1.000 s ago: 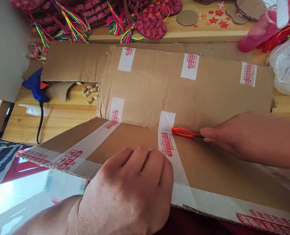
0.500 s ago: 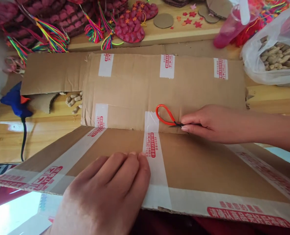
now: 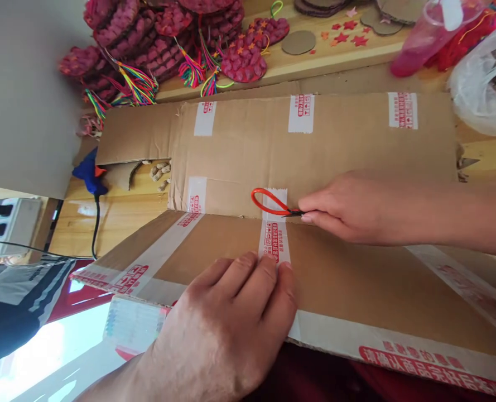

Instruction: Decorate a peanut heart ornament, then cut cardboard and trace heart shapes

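Observation:
A pair of scissors with red looped handles [image 3: 271,202] is in my right hand [image 3: 343,207], whose fingers are closed around the dark blade end. The handles lie over a strip of white printed tape [image 3: 275,209] at the fold of a brown cardboard sheet [image 3: 235,145]. My left hand [image 3: 239,318] rests on the near cardboard flap [image 3: 340,279], which slopes toward me. Its fingers lie close together on top, with the thumb hidden at the flap's near edge. More tape strips with red print cross the sheet and flap.
Pink decorated pieces with coloured tassels [image 3: 155,44] are piled at the back left. A blue tool with a black cord [image 3: 89,172] and some peanuts [image 3: 159,172] lie left. A pink plastic cup [image 3: 419,39] and a white bag of peanuts [image 3: 477,89] stand back right.
My view has swung left. The scissors and right hand have moved left along the fold, onto the middle tape strip. My left hand has shifted right over that strip on the flap.

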Demonstrator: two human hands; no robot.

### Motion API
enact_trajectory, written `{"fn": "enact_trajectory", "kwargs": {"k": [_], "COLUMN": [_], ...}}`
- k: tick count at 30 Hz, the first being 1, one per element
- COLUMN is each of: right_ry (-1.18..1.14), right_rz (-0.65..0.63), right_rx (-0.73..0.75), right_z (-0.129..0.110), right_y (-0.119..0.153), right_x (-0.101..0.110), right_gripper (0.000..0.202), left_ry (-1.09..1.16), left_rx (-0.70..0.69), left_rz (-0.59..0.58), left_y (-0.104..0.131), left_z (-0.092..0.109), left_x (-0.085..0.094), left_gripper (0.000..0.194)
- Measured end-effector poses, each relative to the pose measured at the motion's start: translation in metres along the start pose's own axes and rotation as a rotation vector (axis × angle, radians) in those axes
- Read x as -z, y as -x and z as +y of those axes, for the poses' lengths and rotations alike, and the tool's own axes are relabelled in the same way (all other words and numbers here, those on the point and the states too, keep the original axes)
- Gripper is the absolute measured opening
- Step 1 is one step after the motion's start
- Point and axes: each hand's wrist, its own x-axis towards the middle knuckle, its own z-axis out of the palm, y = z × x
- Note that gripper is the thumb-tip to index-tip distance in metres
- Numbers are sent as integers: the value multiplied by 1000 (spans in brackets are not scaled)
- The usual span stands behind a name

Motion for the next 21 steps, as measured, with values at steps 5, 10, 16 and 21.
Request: {"fn": "enact_trajectory", "kwargs": {"k": [5,10,16,21], "right_ry": [65,134,142,169], "right_rz": [-1,-67,-73,-60], "right_rx": [53,49,42,90], "right_z": [-30,-47,-56,-59], "right_y": [-36,-59,-68,-69], "right_x": [11,16,18,20], "right_gripper": [33,34,30,24], "left_ry": [11,2,2,0], "left_rx": [4,39,36,35], "left_rz": [11,-4,24,21], "left_y": [-2,-3,0,-2], "left_z": [0,-2,-6,-6], "left_x": [2,3,3,3], "left_gripper": [30,29,28,29]}}
